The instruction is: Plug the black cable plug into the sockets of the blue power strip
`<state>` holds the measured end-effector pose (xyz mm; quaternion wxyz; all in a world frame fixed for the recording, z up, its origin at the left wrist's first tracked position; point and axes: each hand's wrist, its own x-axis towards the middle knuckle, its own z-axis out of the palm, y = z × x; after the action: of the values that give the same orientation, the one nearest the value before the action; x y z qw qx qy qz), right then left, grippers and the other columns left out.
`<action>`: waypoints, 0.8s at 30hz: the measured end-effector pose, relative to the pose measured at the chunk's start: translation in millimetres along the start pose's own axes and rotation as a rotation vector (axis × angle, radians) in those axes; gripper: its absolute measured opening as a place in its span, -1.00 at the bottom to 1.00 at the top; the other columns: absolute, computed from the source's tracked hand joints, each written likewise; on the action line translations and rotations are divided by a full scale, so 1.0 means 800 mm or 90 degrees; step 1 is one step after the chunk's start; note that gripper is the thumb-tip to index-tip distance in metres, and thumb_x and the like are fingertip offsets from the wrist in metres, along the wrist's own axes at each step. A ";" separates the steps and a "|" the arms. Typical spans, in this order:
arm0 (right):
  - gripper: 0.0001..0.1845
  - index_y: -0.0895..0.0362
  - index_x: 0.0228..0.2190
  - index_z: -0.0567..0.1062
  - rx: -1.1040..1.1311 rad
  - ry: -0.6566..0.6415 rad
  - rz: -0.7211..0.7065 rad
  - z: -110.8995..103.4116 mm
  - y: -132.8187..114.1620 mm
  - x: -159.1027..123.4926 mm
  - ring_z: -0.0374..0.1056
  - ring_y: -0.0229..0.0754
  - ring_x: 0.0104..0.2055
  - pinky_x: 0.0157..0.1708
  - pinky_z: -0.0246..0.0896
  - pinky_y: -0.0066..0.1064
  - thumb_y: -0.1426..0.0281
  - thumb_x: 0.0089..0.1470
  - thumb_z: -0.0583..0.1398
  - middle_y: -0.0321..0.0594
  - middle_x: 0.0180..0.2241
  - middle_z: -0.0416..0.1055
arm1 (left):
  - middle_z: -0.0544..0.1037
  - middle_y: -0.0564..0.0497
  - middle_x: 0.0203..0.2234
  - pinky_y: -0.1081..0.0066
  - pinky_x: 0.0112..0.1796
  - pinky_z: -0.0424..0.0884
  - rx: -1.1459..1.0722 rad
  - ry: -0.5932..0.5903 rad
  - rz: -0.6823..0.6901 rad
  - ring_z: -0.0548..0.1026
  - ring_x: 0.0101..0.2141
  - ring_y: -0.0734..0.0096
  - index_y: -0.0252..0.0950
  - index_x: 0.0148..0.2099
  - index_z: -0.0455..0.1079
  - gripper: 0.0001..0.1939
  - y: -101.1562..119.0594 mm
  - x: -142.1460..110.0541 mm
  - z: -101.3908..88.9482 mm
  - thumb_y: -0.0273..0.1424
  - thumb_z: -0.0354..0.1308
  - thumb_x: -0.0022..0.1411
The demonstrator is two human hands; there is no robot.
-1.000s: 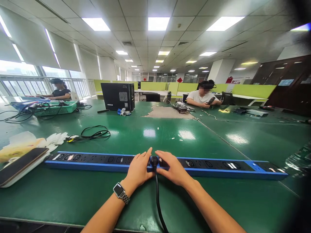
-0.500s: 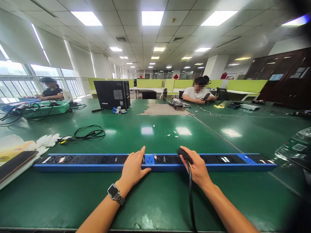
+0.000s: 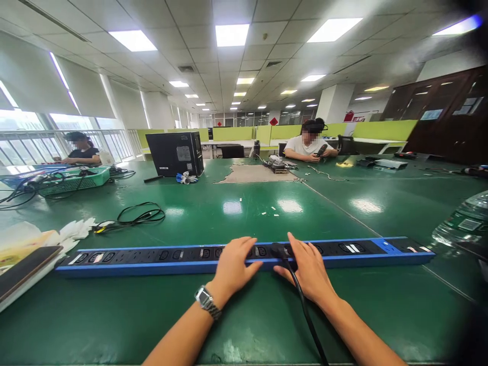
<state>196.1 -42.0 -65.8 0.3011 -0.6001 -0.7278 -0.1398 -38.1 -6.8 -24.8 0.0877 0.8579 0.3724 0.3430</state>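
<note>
A long power strip (image 3: 145, 268) with a blue housing and black sockets lies across the green table before me. A black plug (image 3: 280, 250) sits upright in one of its sockets, right of the middle. Its black cable (image 3: 305, 305) runs down toward the table's near edge. My left hand (image 3: 236, 262), with a watch on the wrist, rests across the strip left of the plug, thumb spread from the fingers. Over the strip just right of the plug is my right hand (image 3: 309, 269), fingers stretched and thumb apart, not gripping the plug.
A coiled black cable (image 3: 141, 213) lies at left, near a dark flat case (image 3: 26, 274). Behind stand a black computer case (image 3: 173, 155) and a green basket (image 3: 76, 183). A plastic bottle (image 3: 465, 221) lies at right. Two people sit across the table.
My right hand has let go of the plug, which now sits in the strip slightly left of where it was held. My left hand has slid right along the strip.
</note>
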 end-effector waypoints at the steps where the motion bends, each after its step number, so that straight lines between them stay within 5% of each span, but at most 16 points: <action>1: -0.20 0.17 0.20 0.19 -0.033 0.004 0.012 0.003 0.003 -0.005 0.22 0.13 0.16 0.15 0.02 0.10 -0.01 0.04 0.15 0.07 0.13 0.32 | 0.47 -0.13 0.06 0.13 0.08 0.34 -0.009 -0.014 0.023 0.41 0.05 0.14 -0.23 0.17 0.29 -0.47 0.013 0.010 0.013 -0.34 0.26 0.16; 4: -0.30 0.15 0.13 0.30 -0.098 -0.021 0.016 0.011 0.008 -0.013 0.18 0.14 0.19 0.14 0.04 0.06 0.01 0.06 0.13 0.02 0.16 0.29 | 0.54 -0.09 -0.07 0.14 -0.02 0.41 0.000 -0.069 0.070 0.48 -0.06 0.18 -0.21 0.13 0.33 -0.58 0.044 0.038 0.045 -0.44 0.18 0.20; 7: -0.31 0.13 0.12 0.31 -0.122 -0.030 0.016 0.013 0.009 -0.014 0.18 0.13 0.19 0.13 0.06 0.03 0.01 0.05 0.15 -0.01 0.17 0.28 | 0.57 -0.07 -0.14 0.19 -0.05 0.42 -0.003 -0.015 0.088 0.49 -0.11 0.23 -0.23 0.08 0.36 -0.63 0.048 0.047 0.042 -0.54 0.06 0.23; 10: -0.27 0.13 0.12 0.31 -0.129 -0.026 0.017 0.014 0.009 -0.013 0.17 0.15 0.18 0.12 0.06 0.04 -0.02 0.02 0.16 0.00 0.17 0.28 | 0.54 -0.09 -0.06 0.22 0.03 0.37 -0.022 0.123 0.070 0.45 -0.03 0.24 -0.25 0.12 0.34 -0.58 0.014 0.027 -0.001 -0.57 -0.02 0.23; 13: -0.25 0.13 0.12 0.32 -0.122 -0.028 0.024 0.015 0.009 -0.013 0.17 0.16 0.19 0.12 0.05 0.05 -0.05 0.02 0.15 0.00 0.17 0.28 | 0.55 -0.10 -0.06 0.22 0.02 0.38 -0.027 0.204 -0.039 0.48 -0.04 0.25 -0.25 0.12 0.34 -0.59 -0.047 -0.016 -0.063 -0.53 -0.06 0.26; 18: -0.23 0.14 0.11 0.34 -0.108 -0.048 0.049 0.019 0.013 -0.013 0.14 0.15 0.21 0.14 0.03 0.04 -0.09 0.02 0.11 -0.02 0.18 0.27 | 0.59 -0.06 -0.12 0.28 -0.08 0.46 -0.028 0.074 -0.104 0.55 -0.14 0.25 -0.23 0.08 0.39 -0.66 -0.133 -0.086 -0.131 -0.36 0.01 0.28; 24: -0.24 0.11 0.08 0.36 -0.029 -0.023 0.097 0.019 -0.028 0.003 0.15 0.15 0.20 0.14 0.00 0.10 -0.13 -0.01 0.12 -0.05 0.15 0.30 | 0.55 -0.06 -0.03 0.28 0.02 0.40 -0.012 -0.020 -0.026 0.51 -0.04 0.27 -0.22 0.11 0.38 -0.63 -0.147 -0.089 -0.141 -0.40 0.00 0.29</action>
<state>170.2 -36.9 -73.2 0.2837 -0.6632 -0.6817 -0.1223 -214.4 14.5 -25.4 0.1089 0.8547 0.3849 0.3309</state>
